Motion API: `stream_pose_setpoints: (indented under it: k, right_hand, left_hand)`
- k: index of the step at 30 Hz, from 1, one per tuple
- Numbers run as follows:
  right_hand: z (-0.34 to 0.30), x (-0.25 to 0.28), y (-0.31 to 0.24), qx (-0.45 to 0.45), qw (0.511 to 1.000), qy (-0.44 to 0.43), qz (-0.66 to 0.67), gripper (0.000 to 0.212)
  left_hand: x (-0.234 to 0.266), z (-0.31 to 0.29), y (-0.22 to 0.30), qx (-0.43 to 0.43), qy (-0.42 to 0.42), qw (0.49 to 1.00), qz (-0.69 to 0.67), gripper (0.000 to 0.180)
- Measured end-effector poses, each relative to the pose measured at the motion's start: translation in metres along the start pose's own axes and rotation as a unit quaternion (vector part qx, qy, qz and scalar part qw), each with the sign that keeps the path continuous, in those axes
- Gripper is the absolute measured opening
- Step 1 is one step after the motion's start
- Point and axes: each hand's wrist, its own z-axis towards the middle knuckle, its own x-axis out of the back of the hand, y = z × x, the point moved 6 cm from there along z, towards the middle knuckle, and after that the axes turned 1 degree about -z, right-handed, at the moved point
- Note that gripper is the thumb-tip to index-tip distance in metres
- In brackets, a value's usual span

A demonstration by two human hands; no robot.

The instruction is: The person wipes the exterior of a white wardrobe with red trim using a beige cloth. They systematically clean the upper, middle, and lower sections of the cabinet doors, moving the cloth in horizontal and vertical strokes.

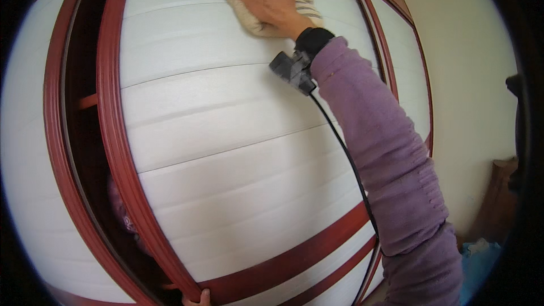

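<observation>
My right hand (269, 1) presses a folded beige cloth (247, 18) against the upper part of a white panelled wardrobe door (226, 102). Its fingers are bent over the cloth, which has darker stripes at its right end. A black band with a small dark device (293, 72) sits on that wrist, and a black cable (344, 146) runs down from it. At the bottom, my left hand (196, 298) grips the red-brown frame (116, 119) at the door's left edge. Only its thumb and a little of the hand show there.
Left of the door is a dark gap (85, 130) into the wardrobe, with some patterned purple fabric (119, 207) inside. Another white door (34, 153) stands further left. On the right are a pale wall (459, 79), brown wooden furniture (496, 201) and something blue (479, 266).
</observation>
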Motion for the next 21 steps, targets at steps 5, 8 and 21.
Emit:
stream_pose_setpoints:
  k: [5, 8, 21]
  right_hand:
    - [0.010, -0.003, 0.021, 0.005, 1.000, 0.022, -0.006, 0.063]
    - [0.022, -0.014, -0.009, 0.053, 0.998, 0.028, -0.015, 0.064]
    - [0.058, -0.034, -0.165, 0.167, 0.984, 0.042, 0.049, 0.057]
  left_hand:
    - [-0.013, -0.002, -0.014, 0.019, 0.013, 1.000, -0.014, 0.034]
    - [-0.019, -0.002, -0.020, 0.034, 0.014, 0.999, -0.038, 0.034]
    - [-0.005, 0.026, -0.110, 0.041, 0.045, 0.995, -0.084, 0.029]
